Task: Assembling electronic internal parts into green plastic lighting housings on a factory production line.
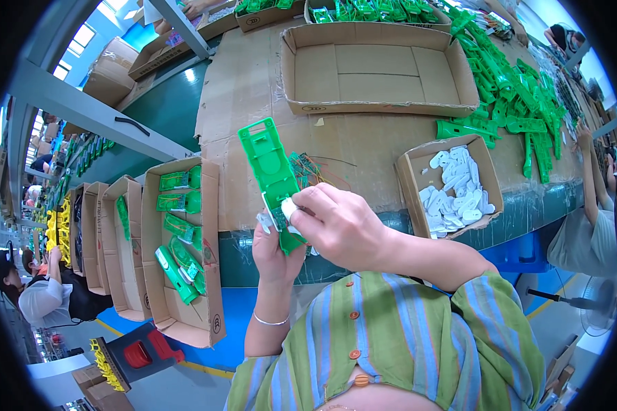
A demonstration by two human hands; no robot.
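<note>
My left hand (278, 255) grips the lower end of a long green plastic housing (271, 161), which tilts up and away with its hollow inside facing up. The fingers of my right hand (339, 222) are pinched together over the lower part of the housing. At their tips is a small white piece (288, 208); whether it is a loose part or a finger cover I cannot tell. Behind the housing lies a bundle of thin wires and small circuit boards (308, 168), partly hidden by my right hand. A cardboard box (406, 179) of white plastic parts (456, 188) stands to the right.
A large shallow carton (377, 106) lies beyond my hands. Green housings (507, 89) are heaped at the far right. On the left, a carton (211, 274) holds green assemblies (178, 270), beside a grey metal frame (103, 113). Other people work on both sides.
</note>
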